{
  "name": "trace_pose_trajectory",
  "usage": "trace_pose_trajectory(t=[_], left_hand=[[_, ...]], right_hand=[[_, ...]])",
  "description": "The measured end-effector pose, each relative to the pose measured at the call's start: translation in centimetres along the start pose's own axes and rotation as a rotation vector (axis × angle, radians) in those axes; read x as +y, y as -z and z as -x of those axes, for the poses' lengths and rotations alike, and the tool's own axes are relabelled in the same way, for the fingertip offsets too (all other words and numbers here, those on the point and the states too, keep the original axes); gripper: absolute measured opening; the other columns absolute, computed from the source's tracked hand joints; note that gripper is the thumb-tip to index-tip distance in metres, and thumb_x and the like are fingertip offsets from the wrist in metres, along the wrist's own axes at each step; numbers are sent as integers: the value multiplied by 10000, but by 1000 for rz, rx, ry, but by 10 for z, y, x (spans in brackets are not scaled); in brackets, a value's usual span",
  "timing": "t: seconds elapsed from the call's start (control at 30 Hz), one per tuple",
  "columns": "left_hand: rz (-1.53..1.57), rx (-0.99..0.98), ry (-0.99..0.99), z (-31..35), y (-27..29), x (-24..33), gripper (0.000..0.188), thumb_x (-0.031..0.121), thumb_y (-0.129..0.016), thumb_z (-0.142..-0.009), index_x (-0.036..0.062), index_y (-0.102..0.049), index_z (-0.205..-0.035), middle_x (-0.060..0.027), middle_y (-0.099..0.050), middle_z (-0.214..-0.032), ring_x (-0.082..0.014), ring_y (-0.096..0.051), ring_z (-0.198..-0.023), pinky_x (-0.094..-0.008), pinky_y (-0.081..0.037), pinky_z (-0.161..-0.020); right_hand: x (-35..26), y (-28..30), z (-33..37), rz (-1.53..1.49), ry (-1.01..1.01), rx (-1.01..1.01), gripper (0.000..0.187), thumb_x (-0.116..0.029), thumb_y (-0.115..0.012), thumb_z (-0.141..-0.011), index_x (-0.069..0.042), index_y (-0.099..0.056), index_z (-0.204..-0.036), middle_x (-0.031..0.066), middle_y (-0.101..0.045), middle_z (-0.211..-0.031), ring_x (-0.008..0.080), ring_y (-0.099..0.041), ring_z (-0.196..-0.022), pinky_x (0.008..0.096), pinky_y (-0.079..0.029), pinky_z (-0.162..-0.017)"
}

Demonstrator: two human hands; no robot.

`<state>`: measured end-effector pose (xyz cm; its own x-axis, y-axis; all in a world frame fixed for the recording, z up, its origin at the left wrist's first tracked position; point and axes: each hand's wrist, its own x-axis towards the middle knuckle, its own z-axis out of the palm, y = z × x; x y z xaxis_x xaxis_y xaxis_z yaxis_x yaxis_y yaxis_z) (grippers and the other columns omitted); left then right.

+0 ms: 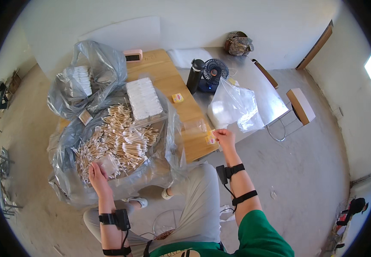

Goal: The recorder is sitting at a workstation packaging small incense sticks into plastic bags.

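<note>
A big loose heap of cotton swabs (pixel 123 139) lies in an opened grey plastic bag (pixel 174 145) on the left of the table. Over the near edge of the heap, my left hand (pixel 98 176) is closed on a small clear plastic bag (pixel 108 165); its contents are hard to make out. At the table's near right edge my right hand (pixel 225 138) pinches the side of a small yellow card (pixel 211 138). Whether that card is lifted off the wood I cannot tell. Beside it lies a clear plastic sleeve (pixel 194 126).
White packs (pixel 144 99) are stacked behind the heap. Another grey bag (pixel 102 60) holds more packs. A yellow card stack (pixel 177 98), a black bottle (pixel 195 76), a fan (pixel 215 73) and a clear bag (pixel 236 105) stand farther right. A stool (pixel 301 106) is beyond.
</note>
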<state>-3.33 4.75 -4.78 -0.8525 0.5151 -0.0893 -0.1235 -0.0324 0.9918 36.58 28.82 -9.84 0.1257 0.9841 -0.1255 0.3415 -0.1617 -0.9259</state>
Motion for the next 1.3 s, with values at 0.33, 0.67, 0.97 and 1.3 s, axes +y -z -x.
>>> trace_pose_trajectory(t=[0.33, 0.67, 0.97, 1.3], left_hand=[[-40, -50, 3, 11, -16, 3, 324, 345, -438, -958, 84, -542, -798, 62, -368, -545, -25, -315, -451, -190, -229, -400], [12, -456, 44, 75, -85, 25, 286, 290, -450, -960, 70, -561, -816, 56, -422, -588, -20, -360, -511, -187, -272, -437], [-128, -450, 54, 57, -71, 2, 301, 268, -427, -968, 47, -546, -801, 34, -433, -565, -36, -358, -473, -178, -285, -429], [-86, -226, 101, 9, -18, -16, 300, 268, -424, -971, 56, -534, -791, 31, -455, -594, -35, -369, -487, -189, -309, -433]], right_hand=[[15, -12, 26, 656, 118, 105, 112, -242, -648, -779, -150, -685, -832, 106, -626, -870, 297, -603, -844, 383, -481, -711], [-44, -79, 121, -469, 56, -562, 259, -171, -548, -897, -29, -509, -1110, 68, -596, -873, 155, -590, -755, 280, -479, -631], [-62, -101, 130, -539, 28, -506, 338, -40, -599, -830, -20, -440, -1127, 31, -560, -715, 109, -542, -576, 243, -434, -493], [-23, -60, -24, 363, 190, 68, 378, -102, -611, -775, -23, -456, -1110, 138, -583, -903, 274, -577, -858, 406, -456, -750]])
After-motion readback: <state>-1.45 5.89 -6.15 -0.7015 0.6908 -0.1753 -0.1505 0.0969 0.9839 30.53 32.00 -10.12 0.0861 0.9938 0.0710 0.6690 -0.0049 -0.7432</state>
